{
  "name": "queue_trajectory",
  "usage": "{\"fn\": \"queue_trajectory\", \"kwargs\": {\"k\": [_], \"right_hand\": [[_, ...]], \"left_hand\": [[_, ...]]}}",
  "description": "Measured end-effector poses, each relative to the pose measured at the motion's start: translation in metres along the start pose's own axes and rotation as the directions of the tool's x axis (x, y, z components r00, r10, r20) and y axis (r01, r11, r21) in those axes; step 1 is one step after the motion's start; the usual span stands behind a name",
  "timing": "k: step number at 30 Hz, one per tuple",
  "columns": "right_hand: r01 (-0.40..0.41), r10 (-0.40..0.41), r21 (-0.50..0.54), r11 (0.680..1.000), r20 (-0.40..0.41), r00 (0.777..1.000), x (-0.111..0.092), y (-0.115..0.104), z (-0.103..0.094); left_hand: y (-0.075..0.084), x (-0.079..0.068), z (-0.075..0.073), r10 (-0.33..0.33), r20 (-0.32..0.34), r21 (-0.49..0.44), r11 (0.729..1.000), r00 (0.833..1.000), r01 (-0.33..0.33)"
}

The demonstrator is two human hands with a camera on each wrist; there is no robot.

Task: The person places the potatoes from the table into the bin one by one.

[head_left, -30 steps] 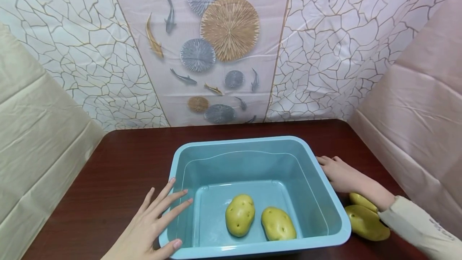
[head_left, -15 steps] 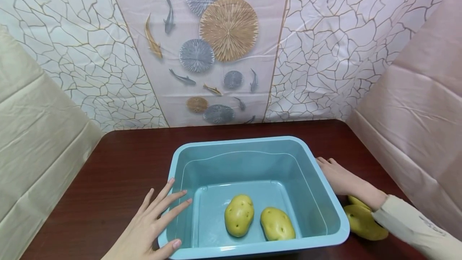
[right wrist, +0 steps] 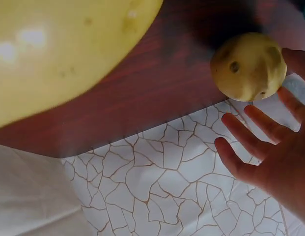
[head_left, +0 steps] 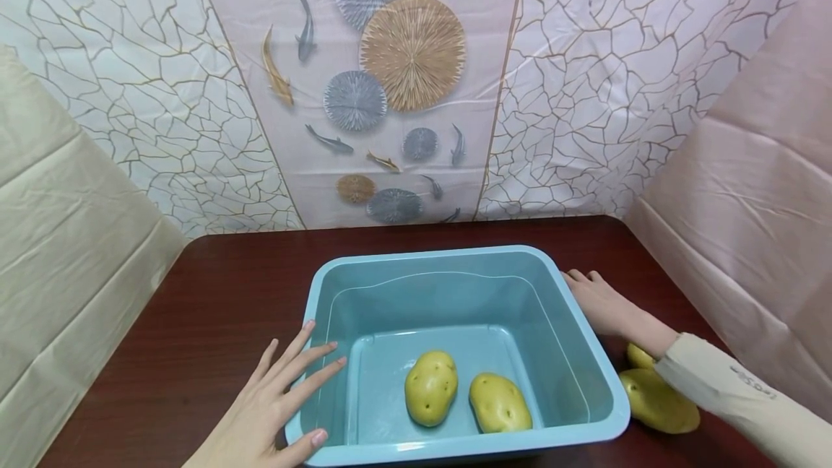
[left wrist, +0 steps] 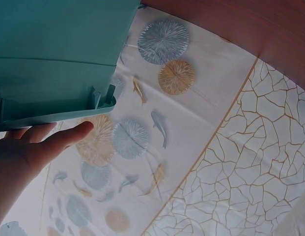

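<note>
A light blue plastic basin (head_left: 455,446) stands on the table with two yellow-green potatoes, one (head_left: 431,388) near its middle and one (head_left: 500,403) to the right. My left hand (head_left: 266,403) rests on the basin's left rim, fingers spread and straight. Beyond the right wall is my right hand (head_left: 601,303), its fingertips partly hidden by the rim in the head view. The right wrist view shows this hand (right wrist: 275,142) with spread fingers beside a potato (right wrist: 248,66); thumb and index finger are at its edge, and whether they touch it is unclear.
Right of the basin, under the right forearm, lie a large potato (head_left: 659,401) and another (head_left: 640,356) partly covered by the sleeve. The dark red table (head_left: 214,309) ends at a patterned cloth (head_left: 416,92) behind, with pale cloth on both sides.
My right hand has moved slightly forward along the basin's outer right side, its forearm shifting with it. The left hand, the basin and the potatoes inside have stayed put.
</note>
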State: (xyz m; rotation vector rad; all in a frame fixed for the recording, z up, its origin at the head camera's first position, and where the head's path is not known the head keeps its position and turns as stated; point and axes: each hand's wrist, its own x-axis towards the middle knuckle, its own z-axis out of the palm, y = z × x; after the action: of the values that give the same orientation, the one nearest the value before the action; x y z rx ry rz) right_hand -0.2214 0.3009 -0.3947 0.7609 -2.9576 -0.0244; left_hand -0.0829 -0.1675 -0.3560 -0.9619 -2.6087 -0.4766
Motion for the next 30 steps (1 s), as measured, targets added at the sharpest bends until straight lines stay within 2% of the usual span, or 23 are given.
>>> {"fn": "queue_trajectory", "kwargs": {"k": [4, 12, 30], "right_hand": [[0.014, -0.014, -0.052, 0.999, -0.015, 1.000, 0.003, 0.008, 0.003], [0.021, -0.023, -0.121, 0.992, -0.015, 1.000, 0.003, 0.020, 0.002], [0.024, -0.024, -0.062, 0.998, 0.006, 1.000, 0.006, 0.025, 0.004]], "left_hand": [[0.001, 0.000, 0.000, -0.014, 0.033, 0.001, 1.000, 0.999, 0.014], [0.000, 0.001, 0.000, 0.022, -0.031, -0.010, 1.000, 0.999, -0.023], [-0.002, 0.001, 0.001, 0.026, -0.036, -0.015, 1.000, 0.999, -0.026]]}}
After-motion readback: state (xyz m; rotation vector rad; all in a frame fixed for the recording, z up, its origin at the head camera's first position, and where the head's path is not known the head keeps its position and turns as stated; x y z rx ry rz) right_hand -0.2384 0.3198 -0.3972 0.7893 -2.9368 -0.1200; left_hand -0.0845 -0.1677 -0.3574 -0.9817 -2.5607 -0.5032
